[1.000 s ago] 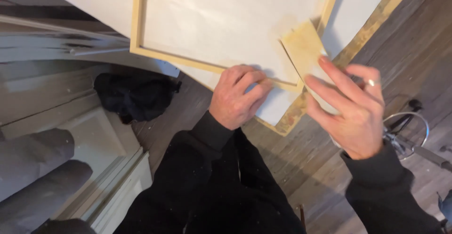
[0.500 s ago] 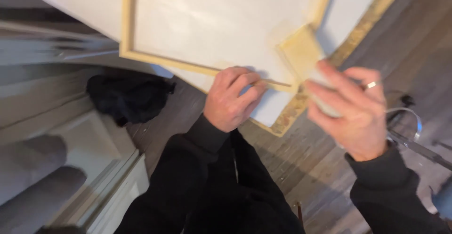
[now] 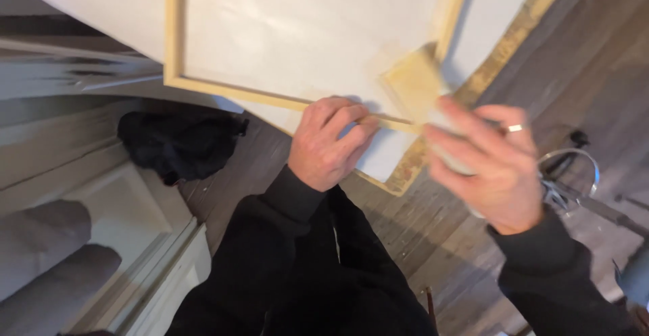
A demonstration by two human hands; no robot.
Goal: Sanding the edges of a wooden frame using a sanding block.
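A pale wooden stretcher frame [image 3: 172, 45] lies on white canvas [image 3: 304, 32] spread over the floor. My left hand [image 3: 331, 143] presses down on the frame's near bar, fingers curled over the wood and the canvas edge. My right hand [image 3: 490, 167], blurred and wearing a ring, grips the folded canvas flap [image 3: 414, 82] at the frame's near right corner, pulling it over the wood. My black sleeves and dark clothing fill the lower middle.
A black bundle of cloth [image 3: 179, 143] lies on the wooden floor to the left. White panelled woodwork [image 3: 115, 221] and grey cushions [image 3: 47, 255] sit at lower left. A metal ring-shaped tool [image 3: 571, 170] rests on the floor at right.
The view has shifted slightly, so the frame sits more to the right. My right hand has moved a little left and down over the folded corner, now blurred. My left hand keeps its place on the bar.
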